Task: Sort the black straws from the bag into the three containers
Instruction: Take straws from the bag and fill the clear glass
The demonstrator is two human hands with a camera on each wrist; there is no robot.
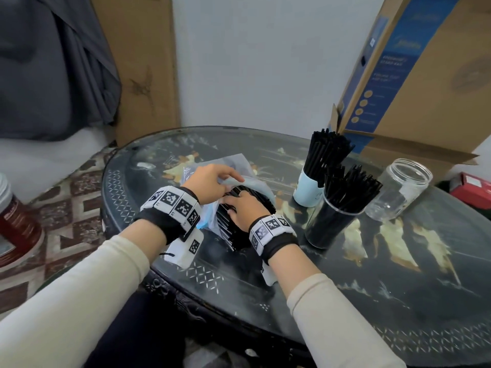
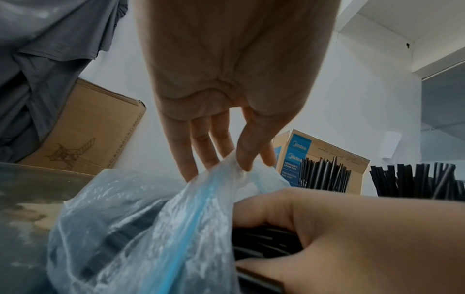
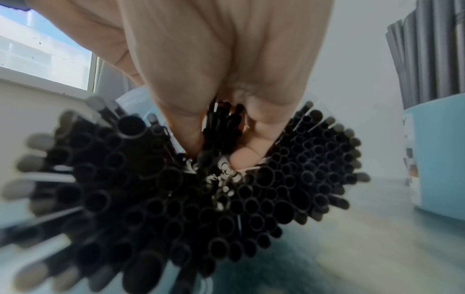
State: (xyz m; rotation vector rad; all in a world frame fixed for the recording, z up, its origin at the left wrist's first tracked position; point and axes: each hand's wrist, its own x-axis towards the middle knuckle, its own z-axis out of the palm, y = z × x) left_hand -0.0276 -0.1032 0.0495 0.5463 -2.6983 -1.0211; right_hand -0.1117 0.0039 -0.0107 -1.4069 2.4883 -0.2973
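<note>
While the left hand (image 1: pixel 210 181) pinches the bag (image 2: pixel 141 228) rim, the right hand (image 1: pixel 245 208) grips the black straws (image 1: pixel 225 224) bundle inside, lying on the tabletop (image 1: pixel 398 288) left of the three containers (image 1: pixel 329 224).

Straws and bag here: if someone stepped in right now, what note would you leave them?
Left hand: pinches the edge of the plastic bag, holding it open.
Right hand: its grip is closed round a bundle of black straws at the bag's mouth.
Done: the blue cup and the clear cylinder each hold standing straws.
Left: the glass jar is empty; the bundle in hand has yet to go into a container, likely that jar. All sit on the round table.
</note>
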